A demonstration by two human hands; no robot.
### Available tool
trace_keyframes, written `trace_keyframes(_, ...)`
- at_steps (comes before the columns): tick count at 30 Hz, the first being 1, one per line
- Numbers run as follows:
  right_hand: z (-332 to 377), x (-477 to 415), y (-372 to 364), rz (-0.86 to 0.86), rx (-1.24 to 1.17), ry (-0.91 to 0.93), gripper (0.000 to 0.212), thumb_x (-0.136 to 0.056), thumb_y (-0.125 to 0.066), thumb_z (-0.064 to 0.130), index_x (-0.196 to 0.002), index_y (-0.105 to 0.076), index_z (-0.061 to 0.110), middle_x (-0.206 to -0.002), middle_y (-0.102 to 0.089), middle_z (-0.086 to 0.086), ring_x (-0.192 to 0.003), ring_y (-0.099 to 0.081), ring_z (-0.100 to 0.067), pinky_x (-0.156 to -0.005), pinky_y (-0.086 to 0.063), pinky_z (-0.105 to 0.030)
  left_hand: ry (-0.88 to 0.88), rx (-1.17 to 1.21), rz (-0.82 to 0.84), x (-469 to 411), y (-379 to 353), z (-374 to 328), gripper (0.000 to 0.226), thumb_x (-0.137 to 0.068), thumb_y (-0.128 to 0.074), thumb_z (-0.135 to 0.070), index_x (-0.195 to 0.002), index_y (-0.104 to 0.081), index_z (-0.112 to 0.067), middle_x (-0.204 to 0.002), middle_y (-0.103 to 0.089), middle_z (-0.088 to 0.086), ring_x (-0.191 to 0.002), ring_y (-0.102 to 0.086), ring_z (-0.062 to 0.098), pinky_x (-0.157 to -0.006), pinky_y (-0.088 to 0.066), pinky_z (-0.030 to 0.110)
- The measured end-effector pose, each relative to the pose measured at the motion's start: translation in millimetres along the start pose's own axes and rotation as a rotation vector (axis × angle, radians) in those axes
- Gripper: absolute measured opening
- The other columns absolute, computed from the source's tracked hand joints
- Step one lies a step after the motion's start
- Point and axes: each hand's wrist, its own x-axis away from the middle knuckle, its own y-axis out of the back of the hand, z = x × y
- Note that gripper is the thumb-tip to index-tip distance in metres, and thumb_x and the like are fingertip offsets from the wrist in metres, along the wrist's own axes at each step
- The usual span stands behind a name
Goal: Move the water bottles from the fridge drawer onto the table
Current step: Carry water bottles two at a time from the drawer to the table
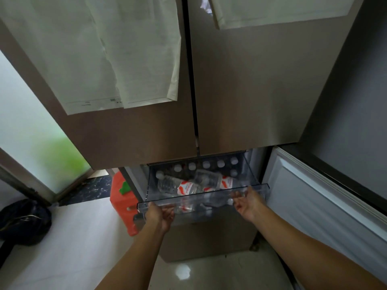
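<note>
A clear plastic fridge drawer juts out below the two brown fridge doors. Several water bottles lie and stand in it: one with a red and white label lies in front, and white caps line the back. My left hand grips the drawer's front rim at its left end, fingers curled under it. My right hand holds the same rim at its right end. The table is out of view.
The lower right fridge door stands open beside the drawer. An orange plastic stool sits left of the fridge, a black bag on the floor further left. Paper sheets hang on the upper doors.
</note>
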Motion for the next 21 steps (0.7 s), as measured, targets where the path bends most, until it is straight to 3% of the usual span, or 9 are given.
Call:
trace_keyframes(5,-4.2,20.8,21.9,0.022,0.008,-0.032,0.027,-0.103,-0.037,0.036,-0.116,-0.049,0.016,-0.073,-0.060,-0.012,-0.051,-0.042,-0.014,-0.034,-0.029,-0.020,-0.022,0.003,-0.078,31.2,11.4,19.1,0.042,-0.104,-0.021,-0.035,-0.110,-0.050,-0.005,-0.068,-0.065,0.019,-0.057,-0.050,0.020,-0.041,-0.046,0.021)
trace_keyframes(11,-7.1,37.2,46.2,0.044,0.028,-0.095,0.026,-0.101,-0.042,0.038,-0.106,-0.051,0.014,-0.080,-0.062,-0.012,-0.055,-0.047,-0.015,-0.045,-0.031,-0.023,-0.045,-0.023,-0.092,70.0,14.3,39.5,0.039,-0.103,-0.023,-0.029,-0.086,-0.051,-0.009,-0.065,-0.059,0.016,-0.044,-0.049,0.015,-0.039,-0.042,0.018)
trace_keyframes(14,-7.5,40.9,55.8,0.085,0.060,-0.099,0.021,-0.100,-0.046,0.033,-0.109,-0.051,0.014,-0.090,-0.064,-0.013,-0.067,-0.057,-0.020,-0.052,-0.041,-0.026,-0.028,-0.021,-0.064,76.9,17.5,45.7,0.044,-0.103,-0.021,-0.033,-0.089,-0.053,-0.006,-0.092,-0.061,0.019,-0.071,-0.058,0.021,-0.062,-0.044,0.027)
trace_keyframes(17,-2.9,41.3,61.9,0.126,0.200,-0.128,0.023,-0.099,-0.050,0.031,-0.109,-0.054,0.010,-0.105,-0.066,-0.018,-0.092,-0.066,-0.030,-0.061,-0.051,-0.032,-0.013,-0.008,-0.059,77.1,19.5,46.8,0.042,-0.103,-0.023,-0.031,-0.108,-0.054,-0.002,-0.121,-0.057,0.023,-0.105,-0.058,0.028,-0.073,-0.045,0.030)
trace_keyframes(19,-1.1,49.8,63.3,0.239,0.479,-0.196,0.034,-0.097,-0.051,0.035,-0.113,-0.055,0.006,-0.109,-0.068,-0.021,-0.095,-0.069,-0.032,-0.064,-0.054,-0.034,0.000,-0.022,-0.064,78.3,20.6,46.1,0.040,-0.103,-0.023,-0.030,-0.115,-0.050,-0.003,-0.128,-0.053,0.024,-0.123,-0.051,0.031,-0.074,-0.045,0.031)
trace_keyframes(21,-0.5,64.4,53.9,0.422,0.816,-0.198,0.037,-0.096,-0.052,0.038,-0.115,-0.059,0.007,-0.105,-0.071,-0.017,-0.093,-0.071,-0.028,-0.069,-0.053,-0.033,0.004,-0.089,-0.046,82.6,22.6,44.3,0.041,-0.104,-0.021,-0.030,-0.116,-0.050,-0.003,-0.120,-0.057,0.022,-0.120,-0.054,0.031,-0.072,-0.044,0.031)
